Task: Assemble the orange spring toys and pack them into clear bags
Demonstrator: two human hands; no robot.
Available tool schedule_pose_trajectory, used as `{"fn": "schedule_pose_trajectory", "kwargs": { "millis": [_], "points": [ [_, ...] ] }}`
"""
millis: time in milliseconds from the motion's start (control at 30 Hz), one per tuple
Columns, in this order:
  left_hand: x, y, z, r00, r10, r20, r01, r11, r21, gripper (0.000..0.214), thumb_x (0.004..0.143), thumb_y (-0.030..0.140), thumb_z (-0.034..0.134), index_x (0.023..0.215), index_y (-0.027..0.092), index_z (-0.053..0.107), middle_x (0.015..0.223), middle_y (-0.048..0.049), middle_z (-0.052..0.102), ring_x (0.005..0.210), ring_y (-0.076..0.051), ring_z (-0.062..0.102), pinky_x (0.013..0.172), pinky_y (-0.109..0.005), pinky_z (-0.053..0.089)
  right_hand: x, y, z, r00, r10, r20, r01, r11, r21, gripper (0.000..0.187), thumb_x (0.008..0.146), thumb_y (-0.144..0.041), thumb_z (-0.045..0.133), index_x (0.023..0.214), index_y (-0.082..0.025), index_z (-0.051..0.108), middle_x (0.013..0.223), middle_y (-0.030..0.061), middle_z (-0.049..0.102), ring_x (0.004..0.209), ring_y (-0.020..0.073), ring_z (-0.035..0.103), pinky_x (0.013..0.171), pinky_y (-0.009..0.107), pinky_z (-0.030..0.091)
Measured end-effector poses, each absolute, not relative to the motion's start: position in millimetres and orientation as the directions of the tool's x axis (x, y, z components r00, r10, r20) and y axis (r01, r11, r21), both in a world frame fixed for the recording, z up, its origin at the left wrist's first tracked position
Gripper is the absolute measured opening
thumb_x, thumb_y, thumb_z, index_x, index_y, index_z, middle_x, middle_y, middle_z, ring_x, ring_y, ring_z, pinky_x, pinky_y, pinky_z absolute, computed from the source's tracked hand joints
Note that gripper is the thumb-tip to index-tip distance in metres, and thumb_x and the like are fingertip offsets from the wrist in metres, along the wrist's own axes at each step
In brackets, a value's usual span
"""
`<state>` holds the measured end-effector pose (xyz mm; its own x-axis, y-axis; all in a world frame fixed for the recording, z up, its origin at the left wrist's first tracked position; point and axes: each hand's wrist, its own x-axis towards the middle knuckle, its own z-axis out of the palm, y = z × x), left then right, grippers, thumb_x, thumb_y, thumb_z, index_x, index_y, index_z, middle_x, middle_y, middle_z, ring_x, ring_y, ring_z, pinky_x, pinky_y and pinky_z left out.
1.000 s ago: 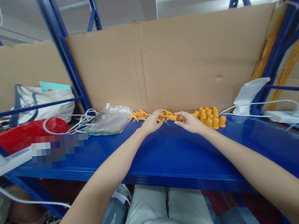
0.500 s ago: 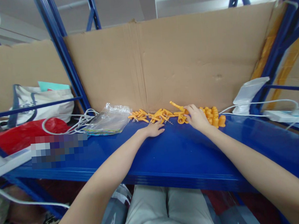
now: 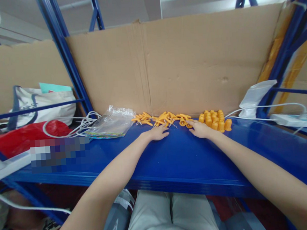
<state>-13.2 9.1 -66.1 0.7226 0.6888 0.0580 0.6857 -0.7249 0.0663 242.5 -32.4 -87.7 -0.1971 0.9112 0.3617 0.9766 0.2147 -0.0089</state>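
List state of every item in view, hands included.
Orange spiral pieces: lying heaped
Round-ended orange pieces: lying, round ends facing camera
Left hand: open, beside the spiral pieces
Right hand: fingertips at a round-ended piece; grip unclear
Orange cups: standing, clustered
Clear bag: lying; seal unclear
Red plastic: crumpled
White cable: looped
Tote bag: bulging

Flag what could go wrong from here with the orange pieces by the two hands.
1. The left hand lies beside the orange corkscrew handles, close to bare metal spirals, so a fingertip might get pricked.
2. Those handles lie crossed over one another, so lifting one could drag others along.
3. The orange cups stand in a tight cluster close to the right hand; a sideways brush could tip some.
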Motion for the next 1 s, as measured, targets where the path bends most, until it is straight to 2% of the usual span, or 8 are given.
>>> {"fn": "schedule_pose_trajectory", "kwargs": {
  "millis": [333,500,700,833,900,1000],
  "points": [
    [-12.9,11.8,-69.0,0.724,0.685,0.080,0.681,-0.728,0.072,0.048,0.092,0.041,0.040,0.132,0.017,0.052,0.151,-0.0114,0.032,0.138,-0.025,0.034,0.112,-0.036,0.028,245.0,-22.5,-93.4,-0.234,0.906,0.352,0.960,0.273,-0.064,0.056,0.082,-0.018,0.049,0.139,-0.015,0.045,0.135,0.0142,0.055,0.119,0.0252,0.055,0.101,0.037,0.042],
    [-11.8,11.3,-69.9,0.719,0.691,0.077,0.688,-0.723,0.061,0.048,0.092,0.041,0.039,0.133,0.018,0.051,0.152,-0.0118,0.031,0.137,-0.026,0.035,0.110,-0.039,0.030,242.6,-26.1,-90.8,-0.246,0.904,0.350,0.957,0.284,-0.059,0.058,0.082,-0.018,0.049,0.140,-0.017,0.043,0.134,0.0126,0.055,0.120,0.0253,0.055,0.102,0.037,0.042],
    [-7.9,1.0,-64.9,0.708,0.706,0.035,0.705,-0.709,0.038,0.048,0.094,0.037,0.036,0.134,0.013,0.049,0.152,-0.0148,0.030,0.138,-0.025,0.033,0.111,-0.037,0.028,235.8,-34.8,-85.7,-0.186,0.932,0.310,0.974,0.217,-0.068,0.063,0.084,-0.016,0.045,0.145,-0.007,0.032,0.139,0.0193,0.049,0.126,0.0281,0.049,0.104,0.039,0.040],
    [-3.8,-9.0,-61.3,0.675,0.737,0.029,0.736,-0.675,0.037,0.048,0.094,0.035,0.036,0.135,0.013,0.046,0.151,-0.0162,0.032,0.137,-0.028,0.034,0.111,-0.046,0.028,230.7,-41.1,-81.2,-0.164,0.944,0.286,0.981,0.187,-0.054,0.061,0.085,-0.017,0.045,0.144,-0.007,0.033,0.136,0.0195,0.052,0.123,0.0291,0.053,0.102,0.039,0.042],
    [-0.3,-12.9,-61.9,0.655,0.752,0.077,0.751,-0.659,0.041,0.049,0.093,0.036,0.041,0.136,0.013,0.045,0.148,-0.0168,0.037,0.137,-0.031,0.034,0.111,-0.051,0.026,228.2,-44.1,-79.3,-0.144,0.955,0.260,0.987,0.159,-0.034,0.061,0.086,-0.017,0.043,0.144,-0.005,0.032,0.132,0.0217,0.054,0.119,0.0305,0.056,0.098,0.039,0.044],
    [6.2,-16.3,-65.8,0.664,0.722,0.195,0.726,-0.685,0.066,0.053,0.090,0.037,0.048,0.137,0.014,0.043,0.147,-0.0163,0.039,0.138,-0.031,0.031,0.112,-0.054,0.024,225.8,-46.7,-78.4,-0.130,0.960,0.250,0.990,0.140,-0.023,0.062,0.087,-0.018,0.042,0.145,-0.003,0.028,0.122,0.0221,0.062,0.114,0.0309,0.058,0.094,0.038,0.046]
  ]
}}
